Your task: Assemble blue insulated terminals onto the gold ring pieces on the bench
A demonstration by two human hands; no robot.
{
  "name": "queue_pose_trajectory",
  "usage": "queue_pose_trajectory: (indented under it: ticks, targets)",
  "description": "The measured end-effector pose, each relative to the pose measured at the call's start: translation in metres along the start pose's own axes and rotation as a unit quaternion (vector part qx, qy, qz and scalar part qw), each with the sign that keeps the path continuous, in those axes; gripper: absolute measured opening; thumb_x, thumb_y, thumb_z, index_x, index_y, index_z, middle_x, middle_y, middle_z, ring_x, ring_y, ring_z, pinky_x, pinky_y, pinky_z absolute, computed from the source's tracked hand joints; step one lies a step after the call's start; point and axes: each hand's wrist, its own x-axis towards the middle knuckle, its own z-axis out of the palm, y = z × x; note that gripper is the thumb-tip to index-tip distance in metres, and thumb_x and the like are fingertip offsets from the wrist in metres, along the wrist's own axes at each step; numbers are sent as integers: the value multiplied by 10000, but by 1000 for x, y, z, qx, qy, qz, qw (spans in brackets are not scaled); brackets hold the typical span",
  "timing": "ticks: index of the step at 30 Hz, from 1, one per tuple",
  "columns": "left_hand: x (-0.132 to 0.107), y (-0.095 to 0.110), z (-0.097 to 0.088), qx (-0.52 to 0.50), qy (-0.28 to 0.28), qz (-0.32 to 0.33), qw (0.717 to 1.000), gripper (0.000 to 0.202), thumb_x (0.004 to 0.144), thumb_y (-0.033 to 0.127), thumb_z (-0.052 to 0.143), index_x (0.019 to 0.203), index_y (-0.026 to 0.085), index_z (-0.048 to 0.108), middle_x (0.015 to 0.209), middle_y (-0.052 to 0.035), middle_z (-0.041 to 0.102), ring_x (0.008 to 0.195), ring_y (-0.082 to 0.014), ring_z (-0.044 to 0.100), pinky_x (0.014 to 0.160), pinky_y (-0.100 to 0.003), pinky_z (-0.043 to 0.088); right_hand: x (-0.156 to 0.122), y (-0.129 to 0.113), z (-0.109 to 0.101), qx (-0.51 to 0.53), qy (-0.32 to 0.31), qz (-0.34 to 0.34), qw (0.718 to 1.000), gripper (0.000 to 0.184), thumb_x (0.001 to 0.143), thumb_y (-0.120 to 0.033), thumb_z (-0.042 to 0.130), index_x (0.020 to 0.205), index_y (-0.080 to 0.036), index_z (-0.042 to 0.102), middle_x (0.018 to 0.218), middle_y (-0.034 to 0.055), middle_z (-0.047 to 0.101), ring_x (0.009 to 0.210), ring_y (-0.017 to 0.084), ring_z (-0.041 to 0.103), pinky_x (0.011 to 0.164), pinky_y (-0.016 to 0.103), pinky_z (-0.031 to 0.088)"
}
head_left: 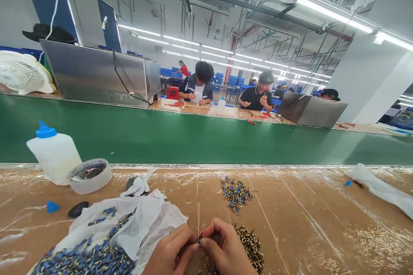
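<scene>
Close together at the bottom centre, my left hand (pixel 174 249) and my right hand (pixel 222 247) pinch one small dark-and-blue part (pixel 199 239) between their fingertips. Most of that part is covered by the fingers. Beside my left hand, many blue-and-yellow small parts (pixel 87 258) lie on a white plastic bag (pixel 151 210). A heap of brass-and-dark small parts (pixel 250 245) sits against my right hand, partly hidden by it. Farther forward is a smaller pile of blue-and-brass parts (pixel 237 195).
A white bottle with a blue cap (pixel 54 154) and a tape roll (pixel 92 176) stand at left. Tiny pale bits (pixel 371 245) are scattered at right, near a plastic bag (pixel 387 191). Beyond a green conveyor belt (pixel 206 142), people (pixel 196 86) sit working.
</scene>
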Motion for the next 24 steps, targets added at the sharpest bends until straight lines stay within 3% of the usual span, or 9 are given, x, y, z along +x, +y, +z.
queue_pose_trajectory:
  ticks: [4,8,17,24]
  targets:
    - [3,4,0,-18,-15,-17,1000,223,933,345,444,826,210,586,805,-24,652,736,-181,590,665,-249,436,1,-8,-1,8,24,2,1000,294,720,-412,710,754,-179,534,614,-23,585,562,125,554,580,242,417]
    - [3,5,0,-15,-22,-14,1000,305,952,349,397,762,200,583,779,-32,647,729,-182,584,654,-248,427,0,-11,-4,-2,30,-4,1000,236,738,-361,697,763,-172,557,643,-6,607,612,142,574,619,260,431]
    - [0,5,-1,-30,-24,8,999,295,946,335,401,794,209,620,769,-35,666,708,-184,590,648,-247,436,-5,-14,-3,-79,25,-15,996,177,736,-320,702,754,-174,605,700,-7,597,672,147,569,608,235,426]
    - [-1,1,0,1,-61,-6,998,315,965,297,343,834,200,612,791,-34,656,738,-183,592,681,-254,423,-2,-14,-3,-4,-1,23,1000,285,715,-416,732,772,-168,604,639,-19,624,587,123,575,582,229,431]
